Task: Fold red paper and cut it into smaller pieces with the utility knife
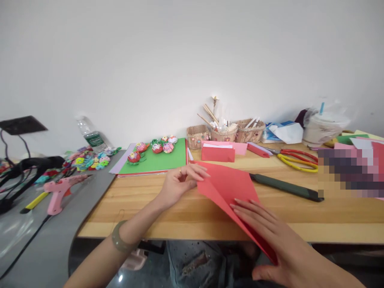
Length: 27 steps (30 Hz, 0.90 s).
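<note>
2 bare hands on 1 red sheet (226, 178), a bit R of ctr. & low in the frame, over the table (135, 218).

Nearest, lower R of frame: R hand (276, 232), grip spread & slack. Fingers nearly straight, laid flat on the sheet's face; thumb well out to the side by its near corner. No clamp visible.

Sheet is bent lengthwise, near-L flap tilted up, near corner showing past the table's front edge. Handling (judged): v. light, fairly stiff for paper, prob. springy at the bend, a bit slippery under a flat palm. Won't break but will crease or dent easily. Best hold: edges/corners, thumb on 1 side, fingertips on the other; flat palm only to steady. Avoid pinching mid-face, as it'd prob. leave a mark.

Ctr. of frame: L hand (178, 188), grip closed to a light pinch, thumb & fingertips on the sheet's far-L corner.

Farther, mid R: dark-green cutter (285, 186), 1 end right by the sheet's edge; no writing legible. Beyond it, scissors (283, 157), red & yellow handles, likewise no text.

Far, upper R: blue-&-white pack (268, 136), print unreadable. Upper L: clear bottle (84, 127), green label (95, 140) w/ white lettering, too blurred to make out the brand.
</note>
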Motion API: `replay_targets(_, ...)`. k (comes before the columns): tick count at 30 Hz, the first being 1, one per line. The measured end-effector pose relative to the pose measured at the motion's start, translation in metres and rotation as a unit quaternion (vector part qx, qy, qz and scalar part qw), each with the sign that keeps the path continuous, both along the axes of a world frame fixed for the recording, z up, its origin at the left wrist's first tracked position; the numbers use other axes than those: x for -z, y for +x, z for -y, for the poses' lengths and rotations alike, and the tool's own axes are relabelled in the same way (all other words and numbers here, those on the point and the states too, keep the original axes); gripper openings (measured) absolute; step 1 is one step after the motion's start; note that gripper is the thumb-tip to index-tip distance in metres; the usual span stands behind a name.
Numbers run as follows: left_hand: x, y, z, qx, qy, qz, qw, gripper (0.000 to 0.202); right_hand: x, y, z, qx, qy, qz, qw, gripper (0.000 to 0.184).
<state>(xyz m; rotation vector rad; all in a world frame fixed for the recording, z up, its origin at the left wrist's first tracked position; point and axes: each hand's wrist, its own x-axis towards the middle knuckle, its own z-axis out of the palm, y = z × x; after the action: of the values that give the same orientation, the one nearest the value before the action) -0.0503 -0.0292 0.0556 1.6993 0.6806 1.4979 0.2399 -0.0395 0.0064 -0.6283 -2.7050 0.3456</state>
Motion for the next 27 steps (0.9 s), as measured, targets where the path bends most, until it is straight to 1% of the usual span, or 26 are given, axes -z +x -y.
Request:
replay_targets(2,0.004,-0.014,0.018,0.01,-0.022,-0.065,0.998,0.013,0.004,0.006,-0.002,-0.02,0.003,0.069,0.997,0.091)
replay_targets(4,0.008,-0.028,0.038,0.003,-0.053,-0.152,0.987,0.015,0.008,0.012,-0.002,-0.024,0.009,0.102,0.994,0.086)
replay_targets(6,0.014,-0.039,0.059,0.016,-0.089,-0.219,0.972,0.017,0.012,0.017,-0.001,-0.022,0.021,0.108,0.994,0.078)
replay_targets(8,0.02,-0.047,0.076,0.04,-0.133,-0.249,0.959,0.02,0.016,0.021,-0.002,-0.031,0.03,0.094,0.995,0.069)
replay_targets(10,0.028,-0.05,0.088,0.043,-0.155,-0.288,0.944,0.017,0.021,0.024,-0.005,-0.049,0.033,0.065,0.996,0.062)
replay_targets(11,0.032,-0.051,0.091,0.031,-0.147,-0.327,0.933,0.011,0.024,0.026,-0.006,-0.053,0.034,0.049,0.997,0.06)
replay_targets(12,0.037,-0.051,0.093,0.012,-0.128,-0.379,0.916,0.015,0.026,0.027,-0.008,-0.053,0.037,0.036,0.997,0.058)
replay_targets(14,0.046,-0.053,0.093,-0.026,-0.076,-0.484,0.871,0.046,0.028,0.028,-0.012,-0.055,0.045,0.019,0.997,0.056)
replay_targets(15,0.051,-0.054,0.092,-0.037,-0.054,-0.523,0.85,0.058,0.027,0.028,-0.014,-0.059,0.048,0.013,0.997,0.055)
replay_targets(16,0.055,-0.055,0.091,-0.042,-0.039,-0.549,0.834,0.063,0.026,0.028,-0.015,-0.062,0.048,0.006,0.997,0.053)
replay_targets(17,0.058,-0.056,0.091,-0.044,-0.029,-0.563,0.825,0.062,0.023,0.027,-0.016,-0.064,0.045,-0.004,0.997,0.049)
replay_targets(18,0.06,-0.056,0.091,-0.046,-0.018,-0.566,0.823,0.059,0.019,0.025,-0.017,-0.058,0.038,-0.015,0.997,0.043)
replay_targets(19,0.061,-0.055,0.092,-0.051,-0.008,-0.559,0.828,0.054,0.015,0.023,-0.017,-0.044,0.027,-0.024,0.998,0.037)
replay_targets(20,0.061,-0.053,0.094,-0.061,0.004,-0.54,0.839,0.048,0.012,0.021,-0.017,-0.024,0.013,-0.035,0.999,0.031)
replay_targets(22,0.057,-0.044,0.098,-0.106,0.0,-0.474,0.874,0.028,0.005,0.014,-0.015,0.035,-0.031,-0.053,0.997,0.024)
replay_targets(23,0.055,-0.038,0.099,-0.138,-0.017,-0.431,0.891,0.023,0.003,0.01,-0.014,0.077,-0.061,-0.059,0.993,0.025)
replay_targets(24,0.053,-0.031,0.1,-0.176,-0.047,-0.39,0.902,0.028,0.002,0.006,-0.013,0.125,-0.093,-0.063,0.986,0.03)
replay_targets(25,0.052,-0.024,0.1,-0.21,-0.073,-0.355,0.908,0.034,0.002,0.003,-0.013,0.176,-0.123,-0.069,0.974,0.035)
replay_targets(26,0.052,-0.018,0.1,-0.239,-0.102,-0.33,0.907,0.037,0.003,-0.001,-0.012,0.226,-0.147,-0.076,0.96,0.038)
replay_targets(27,0.053,-0.012,0.099,-0.268,-0.13,-0.309,0.903,0.035,0.005,-0.004,-0.013,0.271,-0.168,-0.085,0.944,0.041)
